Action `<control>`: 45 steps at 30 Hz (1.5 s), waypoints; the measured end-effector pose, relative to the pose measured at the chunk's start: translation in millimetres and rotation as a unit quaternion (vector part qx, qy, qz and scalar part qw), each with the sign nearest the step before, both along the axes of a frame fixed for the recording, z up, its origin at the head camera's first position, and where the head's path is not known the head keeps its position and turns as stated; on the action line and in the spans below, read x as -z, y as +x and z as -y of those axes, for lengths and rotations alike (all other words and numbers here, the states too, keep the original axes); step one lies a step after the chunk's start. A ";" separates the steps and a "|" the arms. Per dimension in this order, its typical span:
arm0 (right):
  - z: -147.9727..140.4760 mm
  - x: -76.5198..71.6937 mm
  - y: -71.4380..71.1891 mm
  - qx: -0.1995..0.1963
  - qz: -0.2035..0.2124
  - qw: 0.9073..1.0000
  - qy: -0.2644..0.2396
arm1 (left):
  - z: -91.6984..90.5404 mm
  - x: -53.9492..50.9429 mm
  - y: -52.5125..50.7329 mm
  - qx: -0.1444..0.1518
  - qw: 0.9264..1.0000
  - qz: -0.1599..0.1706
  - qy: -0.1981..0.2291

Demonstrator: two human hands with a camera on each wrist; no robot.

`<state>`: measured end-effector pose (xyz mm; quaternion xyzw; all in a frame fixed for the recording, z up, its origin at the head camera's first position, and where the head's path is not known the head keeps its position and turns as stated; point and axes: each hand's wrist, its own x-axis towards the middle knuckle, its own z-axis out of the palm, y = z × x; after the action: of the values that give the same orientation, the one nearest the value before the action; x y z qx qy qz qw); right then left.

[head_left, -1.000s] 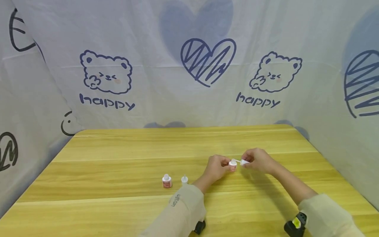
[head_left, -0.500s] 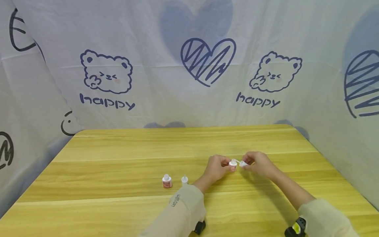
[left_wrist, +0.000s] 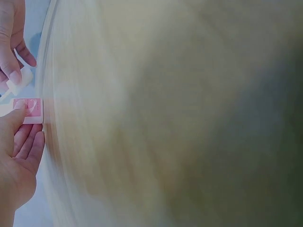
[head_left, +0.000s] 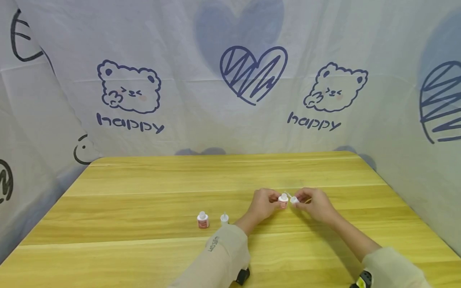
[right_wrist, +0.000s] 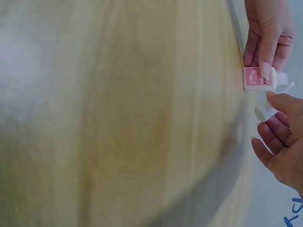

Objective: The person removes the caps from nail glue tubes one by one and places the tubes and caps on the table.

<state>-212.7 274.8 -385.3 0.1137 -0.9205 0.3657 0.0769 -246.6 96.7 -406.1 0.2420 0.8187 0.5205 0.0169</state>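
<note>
My left hand [head_left: 264,203] pinches a small white bottle [head_left: 283,202] with a pink label, right of the table's middle. The bottle's cap is off and its white neck shows. Close on its right, my right hand [head_left: 317,203] holds a white brush cap [head_left: 294,200] between thumb and fingers. A thin stem [head_left: 288,195] rises from the cap and leans toward the bottle's neck. In the left wrist view the thumb lies over the bottle's label [left_wrist: 33,108]. The right wrist view has the cap [right_wrist: 265,112] just beside the bottle [right_wrist: 255,84].
A second small bottle [head_left: 203,221], with a darker red label and no cap on, stands to the left on the wooden table [head_left: 144,180]. Near it another white cap [head_left: 225,219] stands stem up, close to my left sleeve [head_left: 227,248]. Printed cloth [head_left: 194,120] hangs behind.
My right hand has come slightly down and toward the bottle, tilting the cap so its stem points more upward. The stem's tip has left the neck. My left hand stays in place.
</note>
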 end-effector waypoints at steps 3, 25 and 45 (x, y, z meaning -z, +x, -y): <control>0.7 4.6 0.3 0.011 -0.007 1.000 -0.012 | 0.4 -0.9 0.3 0.002 1.000 -0.001 0.002; 2.2 26.0 5.1 0.104 -0.016 0.992 -0.073 | -0.2 0.1 0.8 0.005 1.000 -0.003 0.013; 1.6 28.8 4.8 0.093 -0.028 0.993 -0.071 | -0.8 2.0 -0.6 0.010 1.000 0.005 0.000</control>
<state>-207.9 273.2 -414.1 0.0323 -0.8961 0.4186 0.1439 -247.2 97.5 -408.1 0.2479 0.8160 0.5216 0.0261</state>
